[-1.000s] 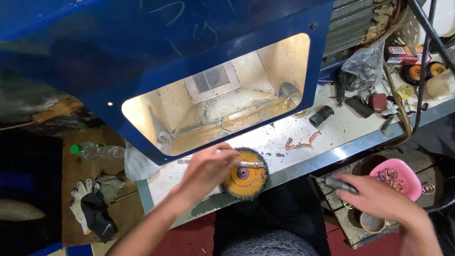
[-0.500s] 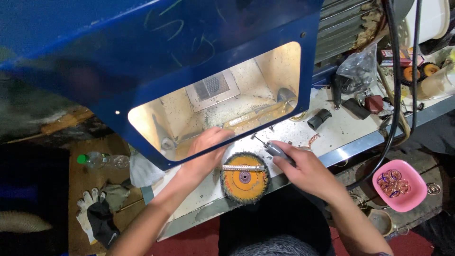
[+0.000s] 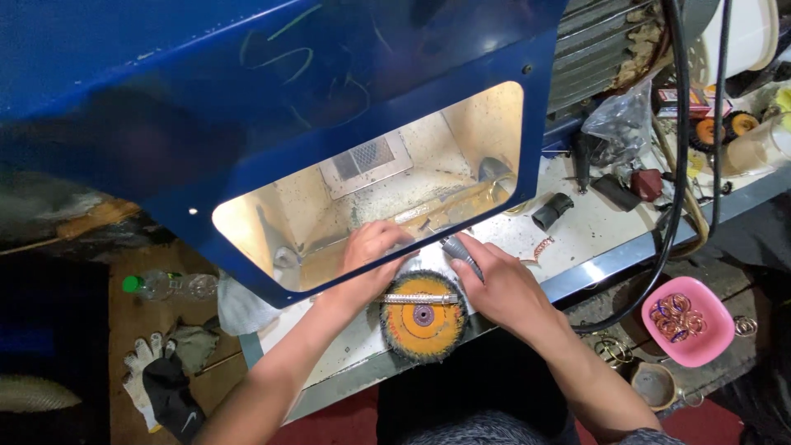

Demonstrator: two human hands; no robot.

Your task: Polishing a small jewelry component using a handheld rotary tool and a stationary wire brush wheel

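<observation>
**Head view: two hands at a polishing wheel**

Head camera looks down on an orange brush wheel [image 3: 423, 317] at the white bench's [image 3: 593, 222] front edge. A silver bangle [image 3: 418, 299] lies across its top. The left hand [image 3: 371, 251], fingers curled, touches the bangle's left end. The right hand [image 3: 498, 284] is clamped on a grey tool [image 3: 460, 252] just beside the wheel. Behind stands a blue hood [image 3: 272, 107]; a pink dish [image 3: 688, 320] sits at right.

Both hands meet at the mouth of the lit blue metal hood [image 3: 329, 107]: the left hand [image 3: 371, 255] rests above the round orange bristle-edged wheel [image 3: 423, 316], the right hand [image 3: 503, 284] grips a slim grey tool [image 3: 458, 252] beside it on the white worktop [image 3: 593, 227].
</observation>
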